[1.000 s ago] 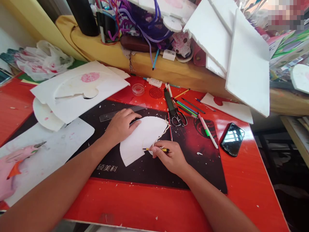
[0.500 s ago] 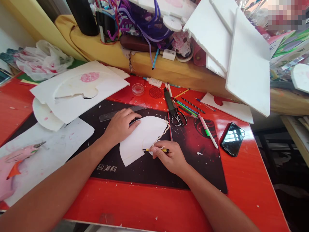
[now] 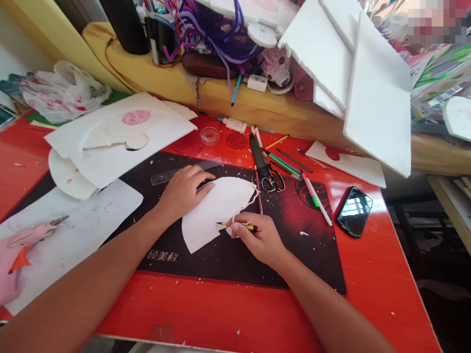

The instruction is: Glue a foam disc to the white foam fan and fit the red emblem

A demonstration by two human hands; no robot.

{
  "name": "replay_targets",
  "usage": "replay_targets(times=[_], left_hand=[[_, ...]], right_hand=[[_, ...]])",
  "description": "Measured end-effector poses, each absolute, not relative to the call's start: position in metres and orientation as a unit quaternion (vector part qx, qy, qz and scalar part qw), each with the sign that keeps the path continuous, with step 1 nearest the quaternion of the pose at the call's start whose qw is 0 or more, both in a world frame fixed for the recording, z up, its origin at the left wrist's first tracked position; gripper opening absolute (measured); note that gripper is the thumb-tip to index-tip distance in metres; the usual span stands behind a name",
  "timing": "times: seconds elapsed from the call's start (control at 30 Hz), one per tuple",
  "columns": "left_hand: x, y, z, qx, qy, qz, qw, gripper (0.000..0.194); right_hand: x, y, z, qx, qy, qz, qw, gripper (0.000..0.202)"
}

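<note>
Yellow-and-black, one pencil (image 3: 250,227) is pinched in one right hand (image 3: 257,236) over one white fan-shaped piece (image 3: 213,206).

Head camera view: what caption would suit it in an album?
Left hand on a white fan-shaped piece, right hand holding a yellow-and-black pencil to it.

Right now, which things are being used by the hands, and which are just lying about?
In use:
- white fan-shaped piece, left hand resting on it
- yellow-and-black pencil, in the right hand
- black mat, underneath

Seemingly just lying about:
- phone
- clear ruler
- plastic bag
- pink tool with a metal tip
</note>
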State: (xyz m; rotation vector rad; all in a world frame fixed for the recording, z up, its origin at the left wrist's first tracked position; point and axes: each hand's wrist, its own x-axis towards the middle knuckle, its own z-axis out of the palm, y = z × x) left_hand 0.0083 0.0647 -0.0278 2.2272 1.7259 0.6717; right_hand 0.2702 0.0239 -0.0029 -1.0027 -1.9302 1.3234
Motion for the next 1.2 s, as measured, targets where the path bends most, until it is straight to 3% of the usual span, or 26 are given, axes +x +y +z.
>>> replay_targets(times=[0.3,0.63,1.2], left_hand=[[0.007,0.065,-0.03,0.768,0.585,0.234,0.116,0.033],[0.001,0.068,-0.032,0.776,0.565,0.236,0.148,0.033],[-0.005,0.071,-0.036,0.78,0.54,0.247,0.196,0.027]], right_hand=[[0.269,0.024,-0.001,-0.382,-0.711,0.504,0.308,0.045],[0.274,0.029,-0.008,-0.456,-0.543,0.561,0.428,0.044],[0.28,0.035,-0.01,-0.47,-0.534,0.543,0.446,0.045]])
